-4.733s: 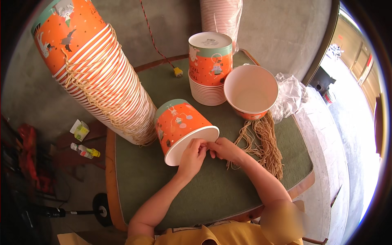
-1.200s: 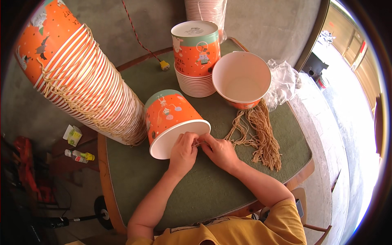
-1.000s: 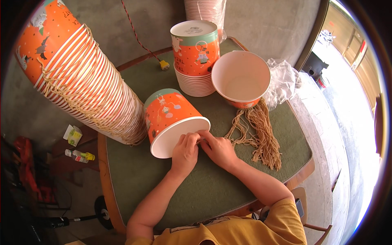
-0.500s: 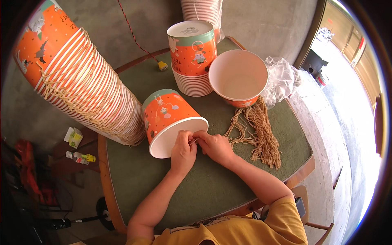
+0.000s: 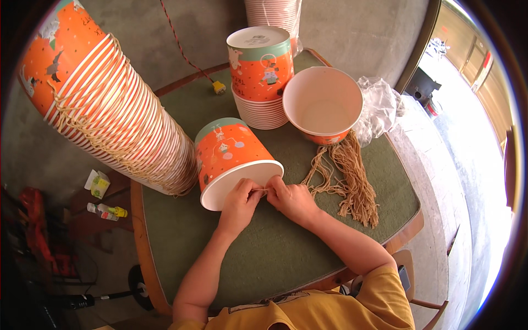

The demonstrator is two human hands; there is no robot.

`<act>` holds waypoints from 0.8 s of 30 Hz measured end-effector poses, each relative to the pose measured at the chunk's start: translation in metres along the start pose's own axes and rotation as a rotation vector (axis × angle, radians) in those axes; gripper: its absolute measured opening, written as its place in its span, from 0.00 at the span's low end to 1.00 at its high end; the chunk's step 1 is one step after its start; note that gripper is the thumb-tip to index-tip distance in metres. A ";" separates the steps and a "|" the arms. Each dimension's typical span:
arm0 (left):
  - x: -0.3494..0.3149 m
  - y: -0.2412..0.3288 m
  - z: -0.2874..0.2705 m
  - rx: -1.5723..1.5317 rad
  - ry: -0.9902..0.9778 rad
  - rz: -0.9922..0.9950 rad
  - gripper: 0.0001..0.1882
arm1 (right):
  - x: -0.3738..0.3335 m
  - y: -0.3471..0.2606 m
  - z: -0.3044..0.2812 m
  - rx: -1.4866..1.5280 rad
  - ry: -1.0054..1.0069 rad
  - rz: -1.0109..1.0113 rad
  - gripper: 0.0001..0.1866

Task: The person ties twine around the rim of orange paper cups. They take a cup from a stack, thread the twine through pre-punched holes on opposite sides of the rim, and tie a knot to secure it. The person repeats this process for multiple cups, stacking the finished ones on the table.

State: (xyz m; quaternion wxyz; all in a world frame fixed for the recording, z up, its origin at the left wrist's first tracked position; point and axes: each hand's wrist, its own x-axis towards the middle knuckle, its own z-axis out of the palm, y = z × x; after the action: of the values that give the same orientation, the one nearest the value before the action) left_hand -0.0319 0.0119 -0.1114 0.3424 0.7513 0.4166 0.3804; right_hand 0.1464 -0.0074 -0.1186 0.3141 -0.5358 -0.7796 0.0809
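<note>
An orange and green paper bucket [image 5: 234, 147] lies on its side, its white open mouth turned toward me. At the near edge of that mouth, my left hand [image 5: 240, 206] and my right hand [image 5: 292, 201] are closed in pinches, a small gap apart. A thin tan string [image 5: 264, 190] runs taut between the fingertips; the rest of it is hidden by the fingers. To the right of my right hand lies a loose bundle of tan strings [image 5: 355, 187]. Behind it, another paper bucket [image 5: 322, 102] tilts its open mouth toward me.
A tall leaning stack of nested buckets [image 5: 118, 102], with strings draped along it, rises at the left. An upside-down stack [image 5: 260, 71] stands at the back. Clear plastic wrap [image 5: 378, 107] and a yellow connector [image 5: 219, 88] on a red cord are on the green-topped table [image 5: 258, 264].
My hands have moved slightly apart, and the string now stretches between them. The bucket has shifted a little.
</note>
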 end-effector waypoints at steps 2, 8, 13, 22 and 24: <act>0.000 -0.002 -0.003 -0.058 -0.024 -0.102 0.05 | -0.001 0.001 -0.001 0.011 0.041 -0.073 0.11; 0.002 0.002 0.001 0.149 0.127 -0.037 0.07 | -0.003 -0.002 -0.004 -0.019 0.039 -0.093 0.11; 0.006 -0.004 0.002 0.150 0.153 -0.172 0.08 | -0.006 -0.005 -0.005 -0.007 0.025 -0.112 0.09; 0.009 0.004 0.002 -0.033 0.136 -0.313 0.05 | -0.008 -0.008 -0.007 0.011 -0.093 -0.033 0.08; 0.009 0.004 0.001 -0.232 0.093 -0.361 0.04 | -0.010 -0.008 -0.008 0.022 -0.111 -0.009 0.09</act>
State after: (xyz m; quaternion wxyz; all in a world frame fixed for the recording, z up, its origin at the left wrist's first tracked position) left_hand -0.0266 0.0178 -0.1063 0.4695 0.6018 0.5133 0.3923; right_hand 0.1468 -0.0215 -0.1129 0.2766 -0.5234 -0.7973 0.1173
